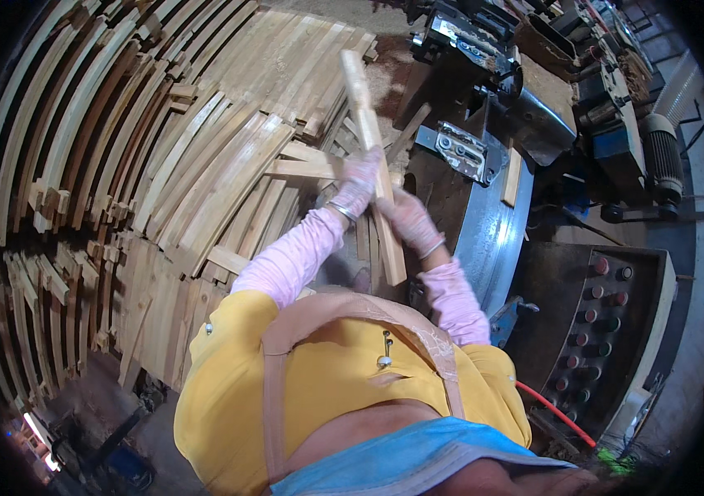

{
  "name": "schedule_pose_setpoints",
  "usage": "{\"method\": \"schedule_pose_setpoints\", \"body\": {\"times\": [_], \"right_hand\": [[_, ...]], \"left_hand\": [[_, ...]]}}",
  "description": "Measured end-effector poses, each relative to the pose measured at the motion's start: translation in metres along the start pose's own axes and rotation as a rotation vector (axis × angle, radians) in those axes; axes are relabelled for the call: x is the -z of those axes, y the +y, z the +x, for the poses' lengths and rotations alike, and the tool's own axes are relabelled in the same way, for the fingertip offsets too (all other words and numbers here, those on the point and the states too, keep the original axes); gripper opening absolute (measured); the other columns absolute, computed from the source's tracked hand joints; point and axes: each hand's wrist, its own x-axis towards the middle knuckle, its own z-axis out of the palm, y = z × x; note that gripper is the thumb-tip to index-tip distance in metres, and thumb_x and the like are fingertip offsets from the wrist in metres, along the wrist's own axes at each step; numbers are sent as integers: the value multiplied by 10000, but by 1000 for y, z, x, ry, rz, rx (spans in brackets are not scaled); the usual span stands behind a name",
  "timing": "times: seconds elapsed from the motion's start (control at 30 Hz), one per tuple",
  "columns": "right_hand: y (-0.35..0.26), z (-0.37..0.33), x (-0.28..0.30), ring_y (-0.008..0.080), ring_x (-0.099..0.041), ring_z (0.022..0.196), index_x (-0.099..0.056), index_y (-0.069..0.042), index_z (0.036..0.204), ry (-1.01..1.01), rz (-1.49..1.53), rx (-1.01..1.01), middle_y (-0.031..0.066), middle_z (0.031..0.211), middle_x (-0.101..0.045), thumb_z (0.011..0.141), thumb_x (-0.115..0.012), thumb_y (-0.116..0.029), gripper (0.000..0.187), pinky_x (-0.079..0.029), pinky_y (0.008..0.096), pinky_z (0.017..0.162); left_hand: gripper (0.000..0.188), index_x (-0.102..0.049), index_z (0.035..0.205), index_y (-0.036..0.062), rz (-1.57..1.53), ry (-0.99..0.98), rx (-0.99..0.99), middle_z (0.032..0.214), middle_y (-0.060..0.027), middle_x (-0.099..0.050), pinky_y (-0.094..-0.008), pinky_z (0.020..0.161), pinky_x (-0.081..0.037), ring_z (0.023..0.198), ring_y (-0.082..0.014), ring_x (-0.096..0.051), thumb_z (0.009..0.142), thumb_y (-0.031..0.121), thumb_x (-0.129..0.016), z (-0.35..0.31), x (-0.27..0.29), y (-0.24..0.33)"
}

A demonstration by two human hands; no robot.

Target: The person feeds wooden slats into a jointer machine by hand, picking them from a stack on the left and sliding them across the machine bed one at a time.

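Note:
A long, pale wooden strip (359,91) slants in front of me, its far end up by the stacks and its near end close to my apron. My left hand (358,183), in a pale glove, is closed on the strip's left side at about its middle. On the other side, slightly nearer to me, my right hand (408,219) grips the same strip, its fingers partly hidden. Just left of my left hand, the ends of loose wooden pieces (306,169) jut out from the pile.
Stacks of wooden slats (224,165) fill the left side, with curved pieces (54,132) beyond them. On the right stands a machine with a metal table (484,240), a short wood piece (512,177) on it, and a button panel (600,322). A red hose (558,413) runs below.

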Motion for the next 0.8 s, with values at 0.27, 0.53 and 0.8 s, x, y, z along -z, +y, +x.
{"method": "schedule_pose_setpoints", "body": {"times": [0.27, 0.53, 0.8], "right_hand": [[-25, -157, 82, 221, -662, 1069, -618, -6, 1392, 707, -37, -255, 100, 1201, -711, 953, -692, -150, 468, -523, 367, 921], [71, -168, 123, 375, -640, 964, -715, -107, 1114, 839, -1175, -95, 146, 1001, -694, 873, -710, -170, 249, -500, 518, 863], [69, 16, 165, 342, -683, 745, -753, -124, 1003, 1049, -921, 177, 144, 809, -693, 922, -650, -277, 201, -502, 530, 665]], "left_hand": [[952, -482, 1521, 6, 1181, 176, -168, 1530, -235, -525, -457, 1233, -331, 1450, -387, -456, 822, 590, -758, 5, 176, -27], [717, -541, 1402, 48, 1565, 175, 107, 1378, -216, -607, -458, 1091, -474, 1319, -378, -567, 767, 283, -776, -13, 306, -53], [563, -646, 1308, 45, 1070, 223, 36, 1090, -257, -740, -457, 941, -564, 1031, -378, -717, 844, 354, -719, -14, 224, 39]]}}
